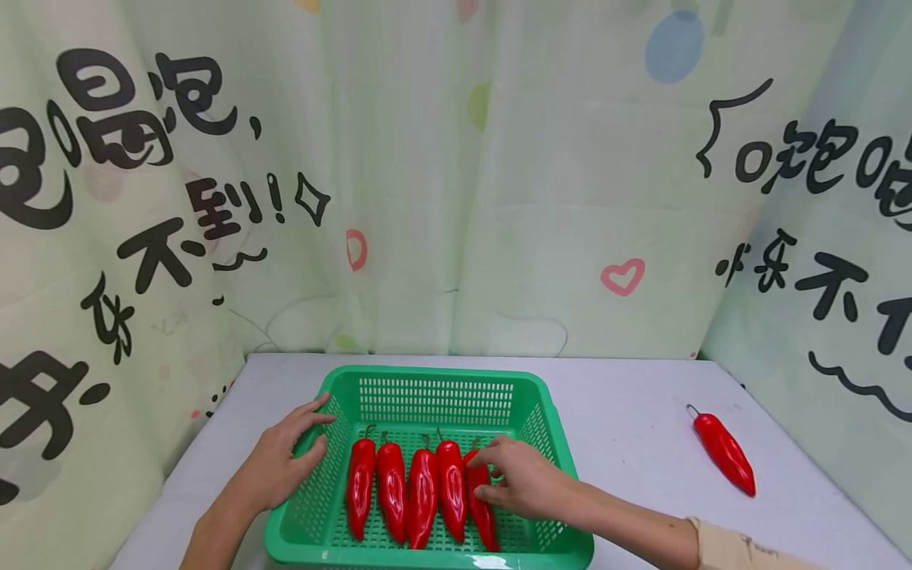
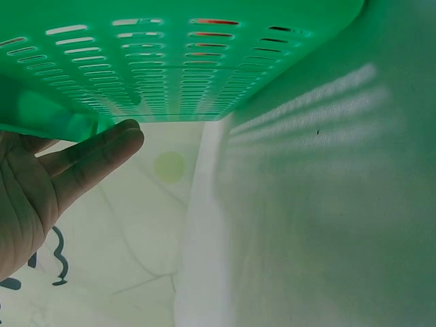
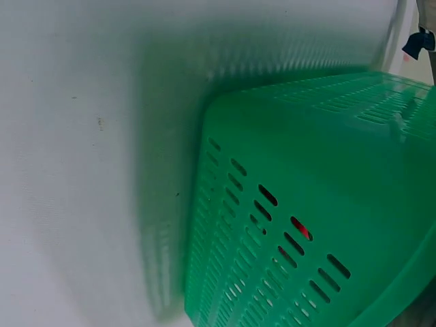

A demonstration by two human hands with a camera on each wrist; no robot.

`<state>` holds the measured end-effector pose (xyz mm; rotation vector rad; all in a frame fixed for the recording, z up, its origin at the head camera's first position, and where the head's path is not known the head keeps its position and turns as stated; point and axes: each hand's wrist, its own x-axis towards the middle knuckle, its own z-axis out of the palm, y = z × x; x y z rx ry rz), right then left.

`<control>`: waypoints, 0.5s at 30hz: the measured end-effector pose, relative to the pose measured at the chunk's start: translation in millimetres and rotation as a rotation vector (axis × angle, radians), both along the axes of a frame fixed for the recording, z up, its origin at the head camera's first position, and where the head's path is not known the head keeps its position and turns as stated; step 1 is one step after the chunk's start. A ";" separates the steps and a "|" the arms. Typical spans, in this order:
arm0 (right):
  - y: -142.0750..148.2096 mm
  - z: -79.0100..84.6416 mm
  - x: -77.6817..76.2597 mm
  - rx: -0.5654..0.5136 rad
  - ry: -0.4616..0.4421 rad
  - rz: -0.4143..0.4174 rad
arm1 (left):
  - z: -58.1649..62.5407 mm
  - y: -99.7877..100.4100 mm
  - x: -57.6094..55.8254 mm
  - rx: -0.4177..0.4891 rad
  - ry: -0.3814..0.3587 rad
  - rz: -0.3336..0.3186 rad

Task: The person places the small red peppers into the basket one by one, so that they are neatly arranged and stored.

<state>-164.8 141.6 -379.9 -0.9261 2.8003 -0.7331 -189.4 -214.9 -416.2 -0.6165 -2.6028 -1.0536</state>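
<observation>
Several glossy red chili peppers [image 1: 423, 495] lie side by side in a green plastic basket [image 1: 442, 372], their stems pointing to the far side. My right hand [image 1: 526, 476] reaches over the basket's right side and pinches the rightmost pepper [image 1: 484, 518] near its upper part. That pepper's middle is partly covered by the fingers. At the left rim, my left hand [image 1: 281, 457] rests with its fingers fairly straight and spread. In the left wrist view two straight fingers [image 2: 95, 160] lie beside the slotted basket wall [image 2: 146, 68]. The right wrist view shows only the basket's outer side [image 3: 293, 157], not the hand.
Another red pepper [image 1: 723, 453] lies on the white table [image 1: 627, 443], right of the basket. A pale curtain [image 1: 541, 198] with black lettering and coloured shapes encloses the table at the back and both sides.
</observation>
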 end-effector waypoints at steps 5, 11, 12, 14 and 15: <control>0.1 -0.8 0.7 -0.025 -0.028 -0.014 | 0.2 0.5 -0.1 0.002 -0.002 -0.003; 4.0 1.4 0.6 -0.052 -0.033 -0.002 | -0.2 0.1 -0.2 0.002 -0.006 0.001; 5.0 2.4 0.6 -0.052 -0.019 0.003 | -0.2 0.0 -0.2 0.002 -0.006 0.003; 6.8 4.9 0.5 -0.060 0.012 0.009 | -0.3 -0.2 0.0 0.003 -0.007 0.005; 7.7 6.5 0.7 -0.067 0.029 0.009 | -0.3 -0.3 0.0 0.004 -0.008 0.004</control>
